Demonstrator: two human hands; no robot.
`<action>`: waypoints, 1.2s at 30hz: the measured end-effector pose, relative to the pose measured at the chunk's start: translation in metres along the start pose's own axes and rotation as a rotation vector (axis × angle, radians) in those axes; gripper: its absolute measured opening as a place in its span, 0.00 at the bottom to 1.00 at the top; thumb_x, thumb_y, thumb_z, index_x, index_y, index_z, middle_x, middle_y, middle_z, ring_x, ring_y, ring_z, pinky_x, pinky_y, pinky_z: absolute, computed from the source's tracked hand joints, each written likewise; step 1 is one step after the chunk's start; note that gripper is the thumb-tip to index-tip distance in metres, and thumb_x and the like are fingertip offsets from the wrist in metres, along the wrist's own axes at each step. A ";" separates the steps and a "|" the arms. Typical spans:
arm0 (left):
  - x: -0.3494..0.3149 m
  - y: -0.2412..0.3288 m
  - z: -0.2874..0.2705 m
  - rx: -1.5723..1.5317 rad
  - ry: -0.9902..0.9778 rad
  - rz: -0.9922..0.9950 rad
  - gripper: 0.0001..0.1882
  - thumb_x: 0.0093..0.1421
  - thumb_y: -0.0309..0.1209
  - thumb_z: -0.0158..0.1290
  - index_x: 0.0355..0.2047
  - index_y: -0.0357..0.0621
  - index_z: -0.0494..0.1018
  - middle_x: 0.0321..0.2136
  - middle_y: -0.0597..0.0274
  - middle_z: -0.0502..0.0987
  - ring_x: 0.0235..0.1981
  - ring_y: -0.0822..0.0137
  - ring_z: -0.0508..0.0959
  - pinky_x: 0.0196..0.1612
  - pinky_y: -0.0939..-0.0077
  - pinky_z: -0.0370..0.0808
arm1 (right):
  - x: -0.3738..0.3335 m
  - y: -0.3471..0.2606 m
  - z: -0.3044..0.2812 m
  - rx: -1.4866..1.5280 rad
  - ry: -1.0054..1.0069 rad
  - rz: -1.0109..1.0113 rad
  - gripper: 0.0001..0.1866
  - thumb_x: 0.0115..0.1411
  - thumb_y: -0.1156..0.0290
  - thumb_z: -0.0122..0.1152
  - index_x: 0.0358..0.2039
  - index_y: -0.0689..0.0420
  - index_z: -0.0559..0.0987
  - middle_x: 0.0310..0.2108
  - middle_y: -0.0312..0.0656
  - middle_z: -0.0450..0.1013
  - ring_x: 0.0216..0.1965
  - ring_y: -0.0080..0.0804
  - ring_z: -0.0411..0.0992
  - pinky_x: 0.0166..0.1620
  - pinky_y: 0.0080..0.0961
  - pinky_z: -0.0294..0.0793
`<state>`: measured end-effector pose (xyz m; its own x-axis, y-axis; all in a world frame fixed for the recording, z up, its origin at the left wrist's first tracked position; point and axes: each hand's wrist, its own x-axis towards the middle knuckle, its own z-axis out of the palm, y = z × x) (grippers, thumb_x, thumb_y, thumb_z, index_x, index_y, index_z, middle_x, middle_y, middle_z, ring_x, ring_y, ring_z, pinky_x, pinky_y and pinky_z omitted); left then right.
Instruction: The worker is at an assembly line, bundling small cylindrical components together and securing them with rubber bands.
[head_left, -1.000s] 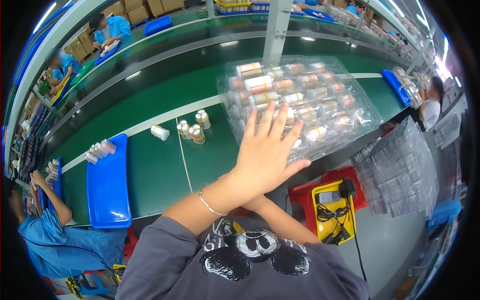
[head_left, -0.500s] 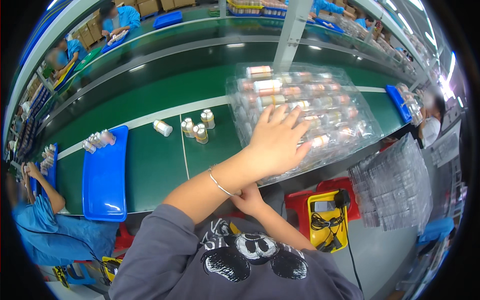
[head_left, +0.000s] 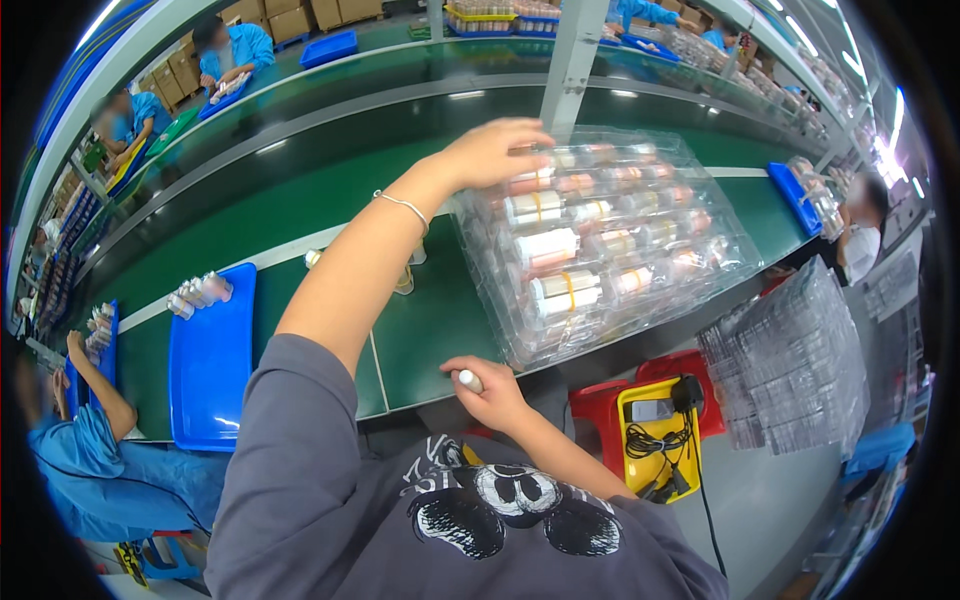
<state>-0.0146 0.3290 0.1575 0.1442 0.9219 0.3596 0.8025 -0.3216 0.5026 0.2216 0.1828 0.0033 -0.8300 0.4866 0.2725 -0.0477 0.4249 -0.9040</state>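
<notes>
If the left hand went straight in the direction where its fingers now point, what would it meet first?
Probably the grey metal post, just beyond the left hand in the picture. Depth is unclear: it might instead pass in front, over the clear plastic tray.

Left hand (head_left: 492, 153) extended forward, back upward; right hand (head_left: 492, 398) curled, closer in

A white-ended cylinder (head_left: 470, 380) is held in the right hand (head_left: 494, 400); the clear tray (head_left: 650, 315) is partly covered by the left hand (head_left: 492, 153).
</notes>
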 end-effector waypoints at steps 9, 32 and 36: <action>-0.025 0.019 -0.004 0.229 -0.004 0.027 0.21 0.56 0.48 0.49 0.45 0.53 0.74 0.51 0.59 0.70 0.53 0.54 0.69 0.57 0.61 0.63 | -0.002 0.005 -0.004 -0.015 -0.006 -0.015 0.15 0.52 0.77 0.57 0.42 0.55 0.76 0.39 0.45 0.77 0.40 0.45 0.76 0.42 0.32 0.75; -0.258 0.074 0.023 0.314 0.541 -0.332 0.14 0.56 0.34 0.55 0.41 0.43 0.75 0.52 0.55 0.71 0.58 0.50 0.67 0.60 0.56 0.61 | -0.001 0.000 0.003 0.008 0.037 -0.032 0.14 0.51 0.78 0.58 0.41 0.56 0.78 0.35 0.44 0.76 0.35 0.40 0.76 0.39 0.29 0.75; -0.308 0.058 0.025 0.349 0.530 -0.587 0.16 0.56 0.29 0.55 0.45 0.41 0.72 0.54 0.52 0.69 0.59 0.50 0.65 0.60 0.60 0.61 | -0.003 0.004 0.005 -0.011 0.080 -0.048 0.14 0.51 0.79 0.58 0.41 0.55 0.78 0.32 0.43 0.76 0.32 0.38 0.76 0.37 0.27 0.74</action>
<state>0.0019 0.0319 0.0556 -0.5690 0.6676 0.4801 0.8068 0.3402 0.4831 0.2211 0.1796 -0.0025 -0.7801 0.5243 0.3416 -0.0799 0.4579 -0.8854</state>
